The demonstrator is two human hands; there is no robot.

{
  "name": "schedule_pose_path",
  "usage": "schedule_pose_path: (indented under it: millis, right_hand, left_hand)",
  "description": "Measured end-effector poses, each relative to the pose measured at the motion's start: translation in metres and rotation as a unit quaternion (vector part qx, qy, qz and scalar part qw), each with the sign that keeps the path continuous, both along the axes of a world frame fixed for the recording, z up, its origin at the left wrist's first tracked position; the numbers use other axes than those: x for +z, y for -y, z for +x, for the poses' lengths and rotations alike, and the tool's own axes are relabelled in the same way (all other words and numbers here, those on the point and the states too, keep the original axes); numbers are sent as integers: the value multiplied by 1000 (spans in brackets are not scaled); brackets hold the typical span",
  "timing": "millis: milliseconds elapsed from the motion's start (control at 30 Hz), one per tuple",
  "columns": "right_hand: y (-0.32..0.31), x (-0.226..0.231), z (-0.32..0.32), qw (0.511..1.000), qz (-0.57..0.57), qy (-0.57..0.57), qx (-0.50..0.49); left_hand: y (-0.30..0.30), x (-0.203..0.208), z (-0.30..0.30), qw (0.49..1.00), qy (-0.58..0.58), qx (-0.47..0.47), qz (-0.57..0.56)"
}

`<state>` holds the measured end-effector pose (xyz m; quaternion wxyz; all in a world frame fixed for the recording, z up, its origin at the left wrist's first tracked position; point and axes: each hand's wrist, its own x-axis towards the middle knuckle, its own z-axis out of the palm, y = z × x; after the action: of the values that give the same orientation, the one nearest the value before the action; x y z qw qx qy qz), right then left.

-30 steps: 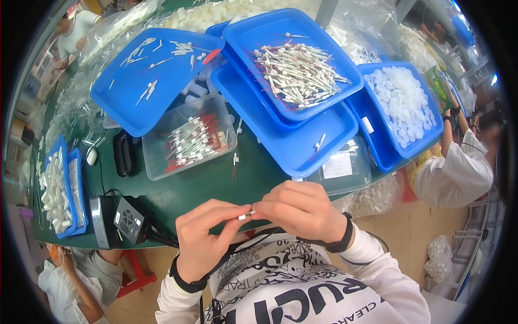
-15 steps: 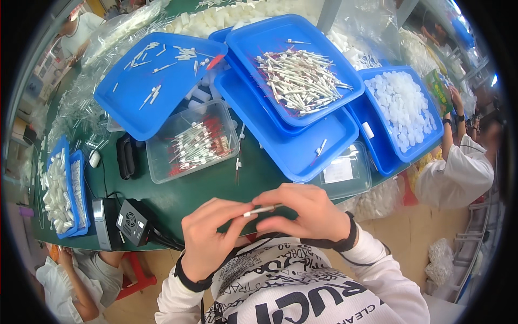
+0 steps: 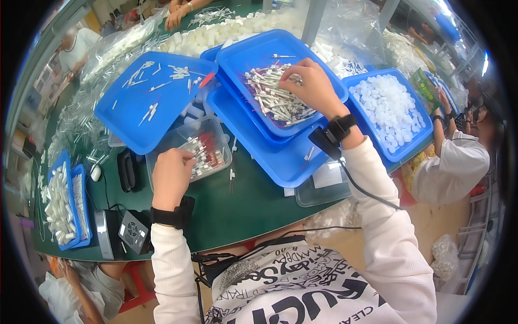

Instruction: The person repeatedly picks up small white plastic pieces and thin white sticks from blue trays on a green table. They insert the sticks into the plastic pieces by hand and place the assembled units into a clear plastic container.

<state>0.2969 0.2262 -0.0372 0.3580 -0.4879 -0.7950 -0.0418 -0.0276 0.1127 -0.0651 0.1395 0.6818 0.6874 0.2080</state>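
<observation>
My right hand point(image 3: 310, 85) reaches into the top blue tray point(image 3: 231, 58), fingers curled together at a heap of thin white sticks point(image 3: 264, 94) with red wires. Whatever its fingertips grip is hidden in the heap. Over the near-left side of a clear plastic box point(image 3: 226, 157) is my left hand point(image 3: 171, 174), its fingers bent inward and closed. What they hold, if anything, does not show. More white wired sticks point(image 3: 209, 153) lie in that box, with their red wires toward its right side.
A tilted blue tray point(image 3: 127, 116) with scattered sticks overhangs the box. Another blue tray point(image 3: 396, 146) holds white translucent caps point(image 3: 386, 105) at the right. Grey box-shaped devices point(image 3: 135, 231) and a black case point(image 3: 128, 168) stand at left. Other people sit on both sides.
My hands have parted from in front of my chest, where they held a white stick. The left moved to the clear box, the right up into the top blue tray.
</observation>
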Motion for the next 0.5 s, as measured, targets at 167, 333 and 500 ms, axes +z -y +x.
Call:
schedule_pose_path:
  millis: [167, 333, 500]
  right_hand:
    - [54, 43, 23, 981, -157, -112, -34]
    - [80, 8, 65, 926, -364, 54, -82]
    - [79, -29, 33, 916, -298, 70, -261]
  left_hand:
    - [0, 12, -1, 999, -44, -2, -30]
    - [-5, -3, -7, 999, 5, -33, -5]
    - [-8, 4, -2, 998, 24, -16, -64]
